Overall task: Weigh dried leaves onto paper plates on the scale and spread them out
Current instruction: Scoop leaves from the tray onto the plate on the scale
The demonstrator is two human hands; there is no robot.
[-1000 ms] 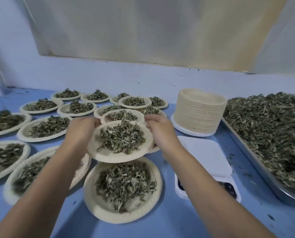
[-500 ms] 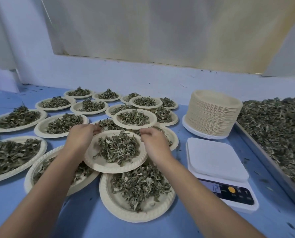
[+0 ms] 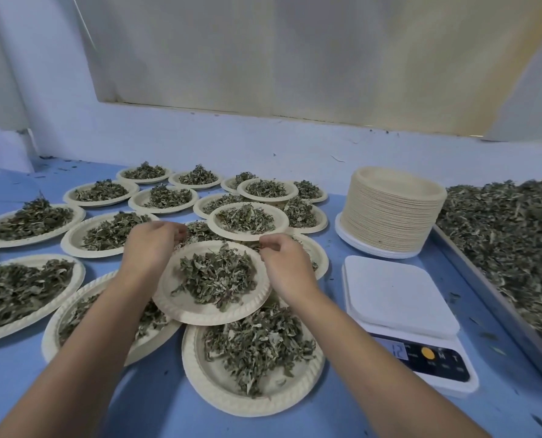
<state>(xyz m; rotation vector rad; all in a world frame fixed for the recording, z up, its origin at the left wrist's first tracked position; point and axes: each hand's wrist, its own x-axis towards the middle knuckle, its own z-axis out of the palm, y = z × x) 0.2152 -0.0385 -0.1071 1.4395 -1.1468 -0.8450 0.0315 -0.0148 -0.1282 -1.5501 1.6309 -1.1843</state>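
Lowered plate (image 3: 184, 306), still between left hand (image 3: 151, 245) and right hand (image 3: 284, 263)

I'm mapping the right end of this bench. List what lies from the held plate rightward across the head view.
Plate held by both hands → right hand → white scale with nothing on its platform → metal tray of loose dried leaves at the right edge.

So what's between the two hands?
A plate of leaves, gripped at its far rim by the left hand and right hand, in the head view.
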